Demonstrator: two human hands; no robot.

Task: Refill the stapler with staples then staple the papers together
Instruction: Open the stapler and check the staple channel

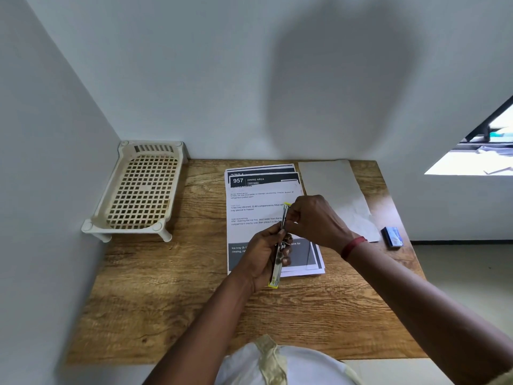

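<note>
Fingers are covering most of the stapler (277, 269), so whether any staples are sitting inside is impossible to tell. The print on the small blue box (392, 237) at 3 o'clock is too blurred to read. The wooden table (166, 287) is sitting in a corner of pale walls (194, 79), with a cream plastic rack (138, 190) at 10 o'clock and a blank grey sheet (333, 184) at 1 o'clock. The printed papers (258, 195) are lying stacked and fanned at centre. Just above them the stapler, slim metal with yellow ends, is pointing toward 12. The left hand (263, 254) is wrapping around its near half, and the right hand (313, 218) is pinching its far tip with curled fingers.
</note>
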